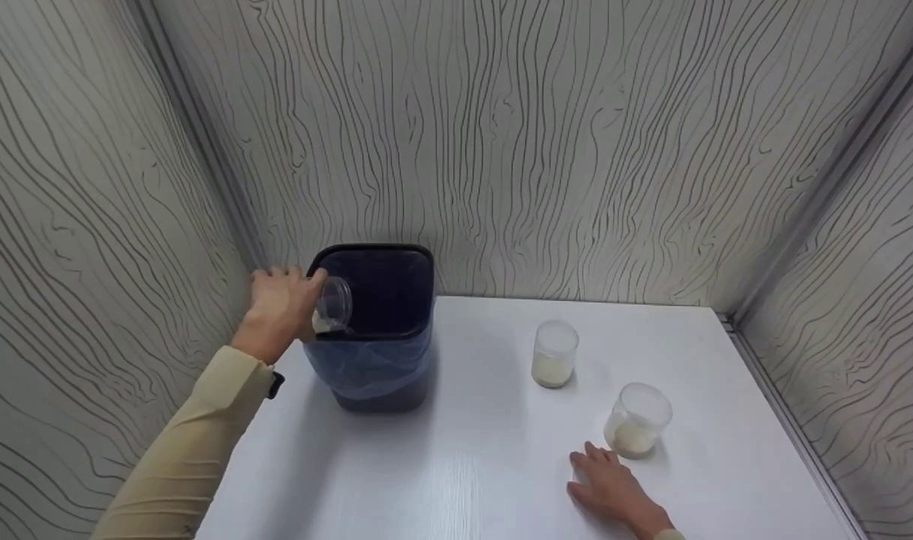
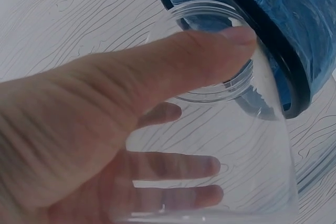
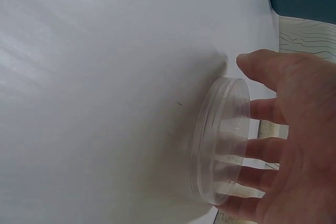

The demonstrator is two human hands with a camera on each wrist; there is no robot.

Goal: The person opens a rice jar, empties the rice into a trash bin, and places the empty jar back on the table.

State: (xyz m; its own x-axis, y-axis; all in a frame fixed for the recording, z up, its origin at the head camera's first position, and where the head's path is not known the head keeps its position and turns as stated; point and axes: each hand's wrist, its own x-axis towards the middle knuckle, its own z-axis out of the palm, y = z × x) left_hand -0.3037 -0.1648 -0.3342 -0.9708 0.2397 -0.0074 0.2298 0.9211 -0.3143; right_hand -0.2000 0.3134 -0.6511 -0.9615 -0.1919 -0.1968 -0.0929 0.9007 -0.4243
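Observation:
My left hand [image 1: 280,304] grips a clear plastic jar [image 1: 334,304], tilted with its mouth over the near-left rim of the bin. In the left wrist view my thumb [image 2: 210,59] crosses the jar's threaded neck, and several fingers show through its clear wall. The dark bin [image 1: 385,401] is lined with a blue bag [image 1: 373,360]. At the lower right, my right hand [image 1: 610,484] is low over the table, fingers spread. A clear round lid [image 3: 218,140] lies beneath it, with fingers on its far side and the thumb apart from it.
Two clear containers with pale beige contents stand on the white table [image 1: 471,450]: one farther back [image 1: 554,356], the other [image 1: 638,420] just beyond my right hand. Wood-patterned panels [image 1: 486,150] enclose the back and both sides.

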